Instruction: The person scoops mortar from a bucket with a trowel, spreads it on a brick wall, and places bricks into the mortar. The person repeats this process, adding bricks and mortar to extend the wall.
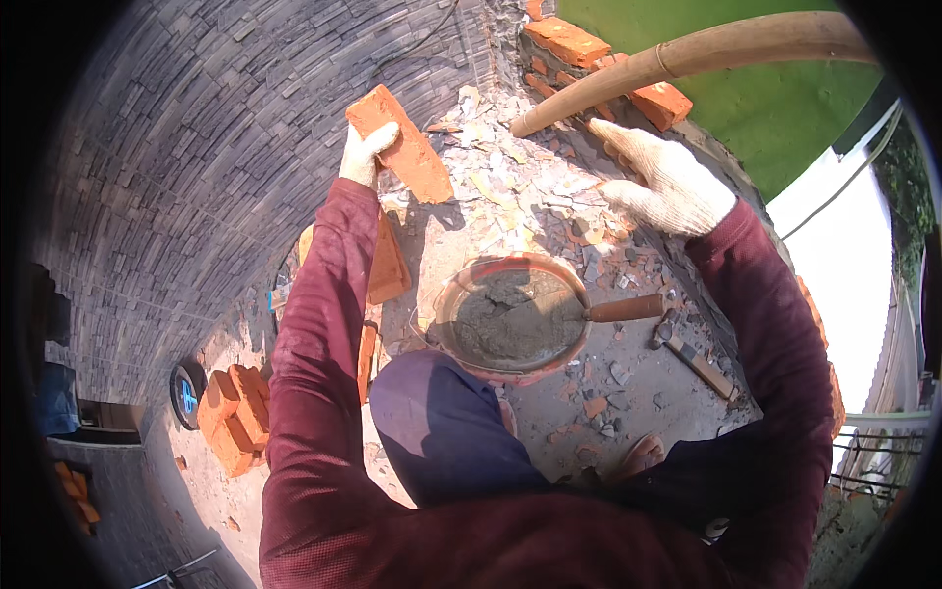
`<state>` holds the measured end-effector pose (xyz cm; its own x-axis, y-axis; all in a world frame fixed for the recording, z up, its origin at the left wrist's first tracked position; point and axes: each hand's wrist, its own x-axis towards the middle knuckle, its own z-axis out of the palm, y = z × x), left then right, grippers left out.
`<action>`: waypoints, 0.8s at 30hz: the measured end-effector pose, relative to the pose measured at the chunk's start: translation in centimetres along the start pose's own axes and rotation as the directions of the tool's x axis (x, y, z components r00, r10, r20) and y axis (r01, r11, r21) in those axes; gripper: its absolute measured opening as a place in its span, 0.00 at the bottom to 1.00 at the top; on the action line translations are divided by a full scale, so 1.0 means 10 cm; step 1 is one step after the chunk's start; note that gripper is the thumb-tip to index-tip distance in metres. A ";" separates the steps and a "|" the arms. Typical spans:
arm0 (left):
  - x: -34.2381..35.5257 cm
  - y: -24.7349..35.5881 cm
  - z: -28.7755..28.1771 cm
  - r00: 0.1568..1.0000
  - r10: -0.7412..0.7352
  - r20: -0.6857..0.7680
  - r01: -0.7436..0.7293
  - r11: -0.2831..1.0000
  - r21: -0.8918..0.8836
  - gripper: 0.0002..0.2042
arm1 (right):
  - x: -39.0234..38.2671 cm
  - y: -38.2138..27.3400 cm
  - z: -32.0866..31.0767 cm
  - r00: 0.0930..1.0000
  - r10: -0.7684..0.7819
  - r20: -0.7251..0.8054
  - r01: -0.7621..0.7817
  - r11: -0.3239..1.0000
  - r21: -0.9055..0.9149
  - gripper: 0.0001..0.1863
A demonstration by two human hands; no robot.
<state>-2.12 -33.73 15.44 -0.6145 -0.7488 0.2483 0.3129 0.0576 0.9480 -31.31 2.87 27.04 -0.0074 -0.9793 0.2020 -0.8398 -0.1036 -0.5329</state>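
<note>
My left hand [363,157], in a pale knit glove, grips an orange brick [407,152] and holds it tilted above the floor. My right hand [672,182], gloved alike, is held out with fingers stretched and apart, nothing in it. It hovers close to a bamboo pole [687,54] and the brick courses at the back right. Below and between my arms stands a round bucket [535,371] of wet grey mortar [510,319]. A trowel's wooden handle [628,308] sticks out over its right rim; the blade is hidden.
A hammer [697,363] lies right of the bucket. Broken shards [520,172] cover the floor ahead. Loose bricks stand under my left arm [388,265] and in a stack [235,417] farther left. A low brick wall [569,44] meets a green panel [785,118].
</note>
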 end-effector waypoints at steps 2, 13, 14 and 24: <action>0.21 -0.07 0.92 0.998 -0.058 0.025 0.063 0.940 -0.336 0.35 | 0.13 0.30 -0.05 0.988 -0.077 -0.135 0.058 0.989 -0.139 0.50; -0.43 -0.19 3.62 0.875 -0.211 0.435 0.437 0.732 -0.523 0.29 | -0.66 0.93 -0.28 0.957 0.206 -0.205 -0.125 0.929 0.348 0.64; -0.53 -0.10 3.75 0.854 -0.250 0.456 0.473 0.740 -0.479 0.28 | -0.82 0.98 -0.35 0.942 0.225 -0.247 -0.119 0.917 0.381 0.61; -0.21 -0.41 2.13 0.826 -0.559 0.065 0.553 0.828 0.089 0.32 | -0.96 1.99 -0.98 0.846 0.395 -0.359 -0.436 0.899 -0.037 0.52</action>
<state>-17.55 -18.29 15.23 -0.7302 -0.6079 -0.3119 -0.1454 -0.3077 0.9403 -53.23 11.94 22.56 -0.5330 -0.8067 0.2553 -0.7722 0.3404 -0.5366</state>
